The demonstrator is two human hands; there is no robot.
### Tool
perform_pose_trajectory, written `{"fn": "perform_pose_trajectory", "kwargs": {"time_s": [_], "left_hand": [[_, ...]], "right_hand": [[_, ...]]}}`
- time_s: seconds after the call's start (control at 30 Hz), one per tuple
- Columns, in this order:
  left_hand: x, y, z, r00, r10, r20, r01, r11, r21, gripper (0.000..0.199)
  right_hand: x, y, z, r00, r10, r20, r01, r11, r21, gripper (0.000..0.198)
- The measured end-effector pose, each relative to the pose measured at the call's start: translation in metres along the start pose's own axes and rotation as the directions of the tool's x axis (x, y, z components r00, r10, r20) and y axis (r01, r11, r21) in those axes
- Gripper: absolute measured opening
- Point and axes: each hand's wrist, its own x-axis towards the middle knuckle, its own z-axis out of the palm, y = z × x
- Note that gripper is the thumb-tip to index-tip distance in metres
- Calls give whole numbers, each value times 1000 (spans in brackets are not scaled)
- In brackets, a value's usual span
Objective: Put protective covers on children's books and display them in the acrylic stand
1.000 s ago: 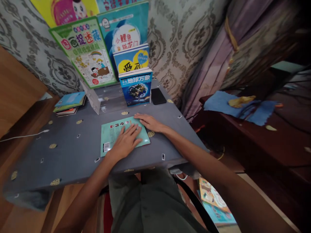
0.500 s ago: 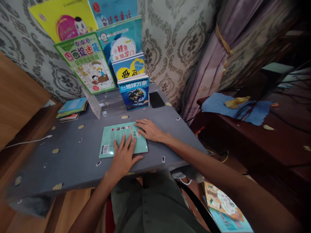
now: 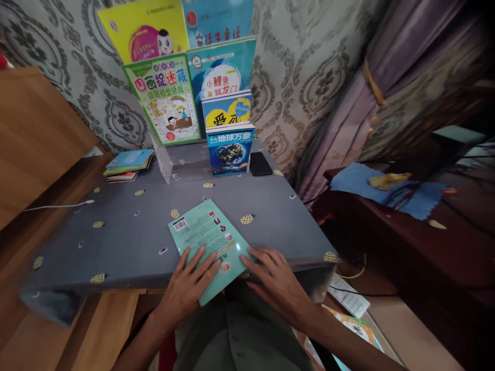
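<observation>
A teal book lies back cover up and turned at a slant, its barcode at the upper left corner. Its lowest corner reaches over the table's front edge. My left hand rests open on the lower left part of the cover, fingers spread. At the book's right edge is my right hand, open with stretched fingers; its fingertips touch the cover near the corner.
Upright children's books stand in a clear rack at the back of the patterned table. Beside them lies a black phone. A small book stack and a white cable are at left. A blue cloth covers part of the right-hand furniture.
The teal book has turned and come toward me, over the front edge. Both hands have moved nearer my body with it, the right one from the far edge to the near right side.
</observation>
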Motion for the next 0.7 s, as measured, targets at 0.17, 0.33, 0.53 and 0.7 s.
{"fn": "perform_pose_trajectory", "kwargs": {"time_s": [0.17, 0.33, 0.53, 0.7], "left_hand": [[3, -18, -23, 993, 24, -119, -53, 967, -250, 47], [20, -30, -61, 976, -63, -206, -61, 838, -543, 33], [41, -46, -93, 903, -409, -132, 146, 580, -801, 34], [65, -81, -93, 735, -652, -184, 264, 526, -809, 35]], "right_hand": [[16, 12, -6, 994, -62, -85, 78, 975, 208, 37], [49, 27, -4, 985, -139, -97, 168, 889, 425, 36], [109, 38, 11, 995, -78, -67, 102, 810, 577, 34], [151, 46, 20, 995, 25, 98, -78, 806, 587, 33]]}}
